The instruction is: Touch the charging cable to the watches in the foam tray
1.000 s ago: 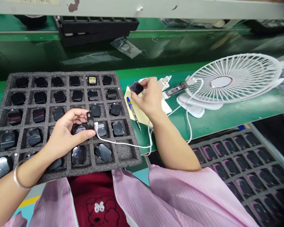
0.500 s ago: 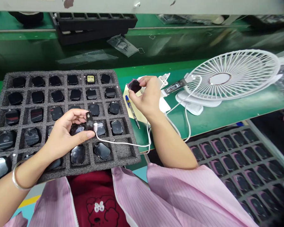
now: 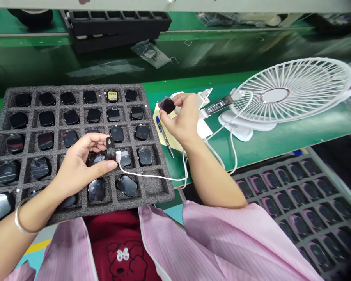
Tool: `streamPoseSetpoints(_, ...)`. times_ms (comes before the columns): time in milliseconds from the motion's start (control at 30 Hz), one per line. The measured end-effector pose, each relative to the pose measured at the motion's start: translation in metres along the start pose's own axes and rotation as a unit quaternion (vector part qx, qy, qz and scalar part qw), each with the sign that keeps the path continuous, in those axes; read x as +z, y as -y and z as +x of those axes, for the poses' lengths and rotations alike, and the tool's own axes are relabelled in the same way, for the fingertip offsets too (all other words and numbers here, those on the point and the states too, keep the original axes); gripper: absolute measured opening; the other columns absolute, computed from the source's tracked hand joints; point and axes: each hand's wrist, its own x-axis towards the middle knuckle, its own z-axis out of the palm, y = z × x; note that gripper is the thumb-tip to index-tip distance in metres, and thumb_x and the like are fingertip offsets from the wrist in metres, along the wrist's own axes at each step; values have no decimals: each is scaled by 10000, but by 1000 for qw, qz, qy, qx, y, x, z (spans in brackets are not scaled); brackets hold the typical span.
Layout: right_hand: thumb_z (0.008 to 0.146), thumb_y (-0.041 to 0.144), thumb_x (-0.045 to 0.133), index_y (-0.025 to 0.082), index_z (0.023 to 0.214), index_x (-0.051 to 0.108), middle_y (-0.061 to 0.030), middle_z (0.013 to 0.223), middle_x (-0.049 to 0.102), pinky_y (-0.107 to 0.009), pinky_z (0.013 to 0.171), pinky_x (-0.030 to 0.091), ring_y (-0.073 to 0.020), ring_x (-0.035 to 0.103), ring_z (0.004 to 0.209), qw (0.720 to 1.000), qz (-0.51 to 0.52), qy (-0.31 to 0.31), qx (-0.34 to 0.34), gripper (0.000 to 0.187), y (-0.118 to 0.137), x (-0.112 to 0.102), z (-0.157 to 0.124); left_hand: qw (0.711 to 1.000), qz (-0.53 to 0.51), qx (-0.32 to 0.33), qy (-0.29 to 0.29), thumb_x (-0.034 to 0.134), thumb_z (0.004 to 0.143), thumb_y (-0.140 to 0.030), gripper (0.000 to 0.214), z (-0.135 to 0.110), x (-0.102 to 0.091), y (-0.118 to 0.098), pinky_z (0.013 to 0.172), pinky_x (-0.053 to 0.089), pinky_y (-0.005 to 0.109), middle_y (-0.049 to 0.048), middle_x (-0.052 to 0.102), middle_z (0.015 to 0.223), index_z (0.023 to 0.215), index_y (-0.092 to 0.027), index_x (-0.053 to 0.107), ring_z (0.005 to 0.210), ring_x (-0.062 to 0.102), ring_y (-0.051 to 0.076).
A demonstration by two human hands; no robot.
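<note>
My left hand (image 3: pixel 86 162) pinches a black smartwatch body (image 3: pixel 111 148) on edge between thumb and fingers, over the lower middle of a grey foam tray (image 3: pixel 160 183). A white charging cable (image 3: pixel 152 176) ends in a plug against that watch's side. My right hand (image 3: pixel 183 117), beyond the tray's right edge, grips a second smartwatch body (image 3: pixel 166 105) with a dark screen and a pinkish rim. Rows of dark square watch bodies lie in the foam tray; one lit watch (image 3: pixel 112 96) in the back row reads 00:00.
A blue pen (image 3: pixel 165 136) lies on yellow paper (image 3: pixel 174 134). Behind my right hand, a USB meter (image 3: pixel 219 106) is plugged into a white adapter. A white fan (image 3: pixel 292 91) stands at the right. Below the bench, another tray (image 3: pixel 260 168) holds pink-rimmed watches. Black trays (image 3: pixel 117 33) sit at the back.
Both hands keep their grips on the two watches with hardly any movement. The view has shifted very slightly.
</note>
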Motion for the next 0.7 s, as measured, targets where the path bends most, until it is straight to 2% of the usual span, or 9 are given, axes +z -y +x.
streamPoseSetpoints(267,846,319,696,262,1068,436,-99,1082,527,-549,953,517,-320,578,1051,1000,15,3,21,347,0,9,-2,1000,10,-7,7,1016,673,-368,511,0,-2,-1,974,530,321,24,745,1057,1092,-238,754,1000,669,182)
streamPoseSetpoints(533,816,305,736,275,1020,407,-68,1032,539,-563,947,540,-298,598,983,998,28,2,49,388,-6,11,0,1000,12,-5,10,1009,685,-393,504,0,0,-2,992,529,335,37,758,1066,1089,-231,757,1011,677,190)
streamPoseSetpoints(700,816,323,750,270,1013,409,-80,1040,548,-581,971,539,-312,607,1002,998,22,2,63,397,-12,14,1,1000,16,-11,8,1010,679,-413,526,0,-1,-2,1002,528,354,47,754,1073,1094,-227,746,1016,675,201)
